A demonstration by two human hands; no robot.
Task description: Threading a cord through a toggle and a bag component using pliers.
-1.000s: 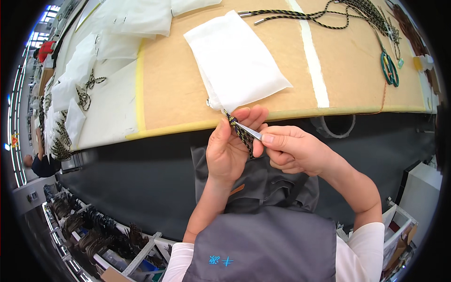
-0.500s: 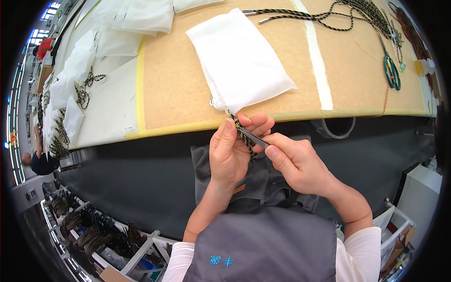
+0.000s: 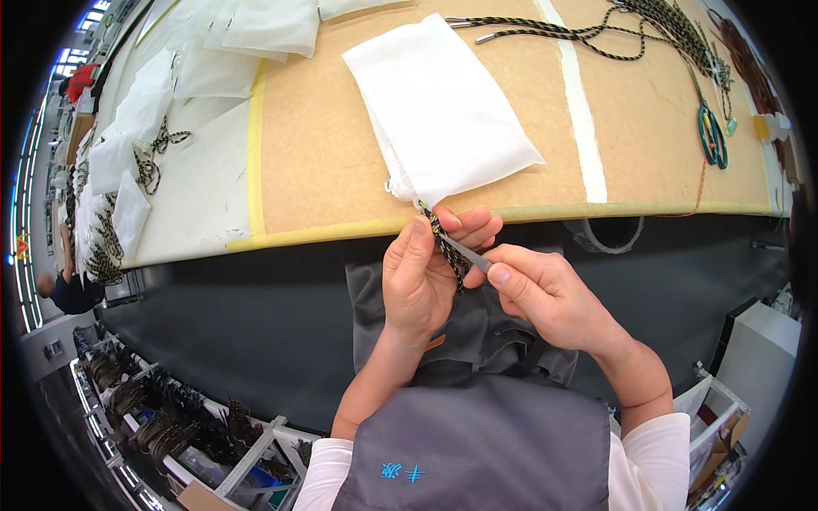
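My left hand [image 3: 421, 277] grips a black-and-yellow patterned cord [image 3: 435, 226] between thumb and fingers, just off the table's front edge. Its outer fingers are half curled behind the cord. The cord runs up to the near corner of a white pouch [image 3: 447, 111] lying on the table. In my right hand [image 3: 545, 289] is a pair of tweezers [image 3: 465, 253], pinched between thumb and forefinger. Their tip touches the cord beside my left thumb; whether it grips a strand I cannot tell.
The tan table [image 3: 315, 145] has a yellow-taped front edge. Green-handled scissors [image 3: 712, 136] and a bundle of cords [image 3: 673, 25] lie at its right. White pouches [image 3: 264, 25] cover the far left. Racks of hanging cords [image 3: 170, 434] stand lower left. Farther left is another person [image 3: 77, 294].
My right hand has drawn back slightly to the right, and more of the tweezers shows. The left hand, cord and pouch have shifted slightly right.
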